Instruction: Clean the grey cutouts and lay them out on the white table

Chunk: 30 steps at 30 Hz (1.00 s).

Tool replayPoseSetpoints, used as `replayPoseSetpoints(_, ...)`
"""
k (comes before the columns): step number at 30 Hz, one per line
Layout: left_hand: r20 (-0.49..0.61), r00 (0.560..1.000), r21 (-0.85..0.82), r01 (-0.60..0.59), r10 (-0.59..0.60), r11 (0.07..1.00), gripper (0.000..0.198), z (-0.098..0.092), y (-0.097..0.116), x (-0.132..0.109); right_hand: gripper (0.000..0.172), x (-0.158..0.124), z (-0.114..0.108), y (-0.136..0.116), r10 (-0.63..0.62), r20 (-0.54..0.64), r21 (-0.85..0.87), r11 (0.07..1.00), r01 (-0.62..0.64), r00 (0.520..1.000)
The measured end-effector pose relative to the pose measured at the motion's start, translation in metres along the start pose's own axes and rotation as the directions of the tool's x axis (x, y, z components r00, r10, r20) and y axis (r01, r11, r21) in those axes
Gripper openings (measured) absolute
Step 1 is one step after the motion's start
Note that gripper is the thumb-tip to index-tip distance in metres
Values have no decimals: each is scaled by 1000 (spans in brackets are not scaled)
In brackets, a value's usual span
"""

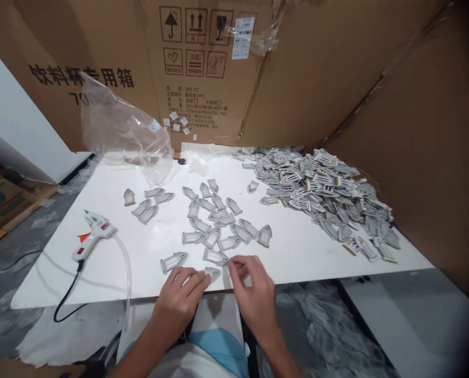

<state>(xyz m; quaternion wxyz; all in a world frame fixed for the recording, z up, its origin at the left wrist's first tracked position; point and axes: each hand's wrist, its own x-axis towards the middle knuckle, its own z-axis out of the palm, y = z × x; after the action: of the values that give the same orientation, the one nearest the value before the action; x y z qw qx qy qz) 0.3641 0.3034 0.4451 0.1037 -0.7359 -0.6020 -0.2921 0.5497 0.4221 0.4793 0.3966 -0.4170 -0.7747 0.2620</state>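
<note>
Plastic bag (124, 123) (glossy, crinkled)

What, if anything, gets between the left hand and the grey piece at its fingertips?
Nothing visible does: the left hand has its fingertips right at the grey piece, apparently touching it. Another grey piece lies just beyond, not between them.

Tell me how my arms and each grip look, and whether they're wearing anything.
The left grip and right grip are ungloved human hands. Both forearms are bare as far as they show: no sleeves, watch or bracelet. Light-blue and white clothing shows between them.
</note>
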Motion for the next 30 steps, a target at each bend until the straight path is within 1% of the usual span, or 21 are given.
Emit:
replayPoseSetpoints(2,2,1000,1,13,-13,1000,39,-2,-5,1,8,35,-16,19,-101,-91,-118,989,90,991)
replayPoseSetpoints(3,3,1000,3,15,-15,1000,41,-3,-8,2,9,57,-24,33,-139,-133,-190,975,112,981)
replayPoseSetpoints(4,5,1000,5,19,-19,1000,44,-4,-11,4,11,82,-32,49,-156,-147,-272,956,112,977)
replayPoseSetpoints(5,10,1000,8,26,-26,1000,48,-4,-13,6,16,107,-40,67,-159,-113,-349,930,111,981)
replayPoseSetpoints(6,15,999,10,36,-37,999,52,-5,-15,9,25,131,-48,85,-151,-31,-416,901,124,988)
replayPoseSetpoints(8,23,997,11,73,-73,997,58,-7,-16,15,40,172,-59,119,-135,66,-437,887,150,989)
replayPoseSetpoints(9,27,995,0,94,-94,996,58,-8,-16,18,44,188,-64,134,-124,111,-443,882,161,986)
replayPoseSetpoints(11,50,992,-54,118,-115,992,55,-13,-15,22,47,209,-69,155,-97,173,-451,877,166,980)
replayPoseSetpoints(13,70,990,-128,133,-125,983,50,-21,-18,24,45,217,-71,169,-76,216,-456,873,170,973)
replayPoseSetpoints(15,20,981,-158,193,-192,969,39,-31,-26,23,43,219,-72,178,-68,240,-454,874,174,968)
replayPoseSetpoints(17,-67,941,-98,325,-332,941,25,-40,-42,21,39,219,-72,182,-65,241,-447,878,170,968)
replayPoseSetpoints(19,-99,888,27,454,-449,891,20,-45,-62,21,35,219,-73,183,-63,223,-434,887,157,973)
replayPoseSetpoints(20,-85,875,93,484,-477,870,22,-47,-71,22,31,220,-74,181,-63,213,-423,894,150,975)
replayPoseSetpoints(22,-36,875,195,480,-483,855,28,-47,-86,27,23,217,-78,170,-68,194,-393,909,141,979)
replayPoseSetpoints(23,-6,880,223,464,-475,857,27,-46,-91,29,21,214,-79,161,-75,185,-385,912,143,980)
replayPoseSetpoints(25,43,885,258,438,-463,861,21,-43,-93,34,23,198,-82,133,-80,131,-305,945,117,988)
replayPoseSetpoints(26,58,884,269,434,-464,860,19,-42,-92,36,27,186,-81,116,-71,101,-236,967,93,992)
replayPoseSetpoints(27,61,882,275,435,-467,857,19,-40,-90,36,30,171,-79,98,-19,45,-48,999,21,999)
replayPoseSetpoints(28,47,880,276,443,-473,853,19,-39,-88,36,31,153,-75,79,50,58,172,983,-59,997)
replayPoseSetpoints(29,19,878,274,455,-478,847,18,-38,-86,36,32,134,-68,61,107,123,330,933,-143,987)
replayPoseSetpoints(30,-15,876,270,469,-483,841,17,-37,-84,35,34,114,-59,46,155,179,422,880,-218,972)
